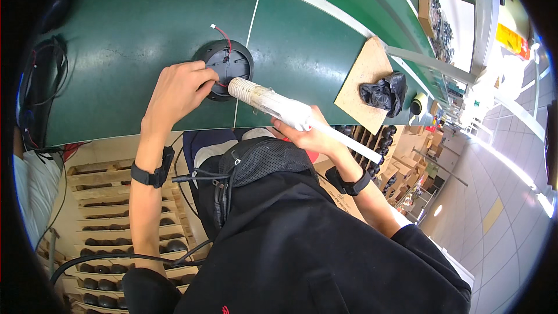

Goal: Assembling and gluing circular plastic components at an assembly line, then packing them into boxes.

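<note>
Green bench (145, 29): black housing (239, 65), tan board (367, 61)

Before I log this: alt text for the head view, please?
The left hand is at a round black part with a red wire on a green table; the right hand holds a white tubular tool, ribbed end toward the part.

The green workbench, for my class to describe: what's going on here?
A person's right hand grips a white tool, its ribbed end over a round black housing on the green workbench. The left hand has its fingers over the housing too; what they pinch is unclear. A red wire trails from the housing.
</note>
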A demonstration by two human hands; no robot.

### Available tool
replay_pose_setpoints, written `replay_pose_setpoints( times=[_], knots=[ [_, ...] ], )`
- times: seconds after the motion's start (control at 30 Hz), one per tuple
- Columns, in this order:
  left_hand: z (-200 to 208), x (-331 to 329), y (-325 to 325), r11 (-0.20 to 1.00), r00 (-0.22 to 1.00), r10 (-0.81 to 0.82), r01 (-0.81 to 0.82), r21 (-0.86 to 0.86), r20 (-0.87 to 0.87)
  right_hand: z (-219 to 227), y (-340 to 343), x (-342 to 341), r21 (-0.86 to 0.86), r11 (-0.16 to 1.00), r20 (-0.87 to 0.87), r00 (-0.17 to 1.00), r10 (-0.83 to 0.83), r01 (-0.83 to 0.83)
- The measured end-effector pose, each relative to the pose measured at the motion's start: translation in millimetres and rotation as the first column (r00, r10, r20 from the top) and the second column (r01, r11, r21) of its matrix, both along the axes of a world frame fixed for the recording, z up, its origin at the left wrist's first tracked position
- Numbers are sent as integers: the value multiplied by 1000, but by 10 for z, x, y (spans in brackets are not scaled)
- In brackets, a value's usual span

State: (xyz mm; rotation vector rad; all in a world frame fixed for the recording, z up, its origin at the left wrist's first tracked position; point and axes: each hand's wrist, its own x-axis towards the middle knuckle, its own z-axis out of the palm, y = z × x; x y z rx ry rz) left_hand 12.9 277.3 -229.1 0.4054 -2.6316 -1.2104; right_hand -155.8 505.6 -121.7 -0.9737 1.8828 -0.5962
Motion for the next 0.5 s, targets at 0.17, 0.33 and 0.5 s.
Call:
replay_pose_setpoints(
  times=[0.17, 0.33, 0.5],
  knots=[
    [-12, 100, 67, 999, 999, 29, -28, 19, -30, -6, -25, 3, -1, 999, -31, 999, 44, -44],
    [-33, 117, 91, 998, 996, 57, -56, 22, -64, 39, -67, 59, -36, 996, -155, 985, 80, -86],
    [-29, 131, 108, 997, 996, 72, -71, 29, -51, 119, -68, 87, 3, 997, -149, 986, 71, -72]
  ],
)
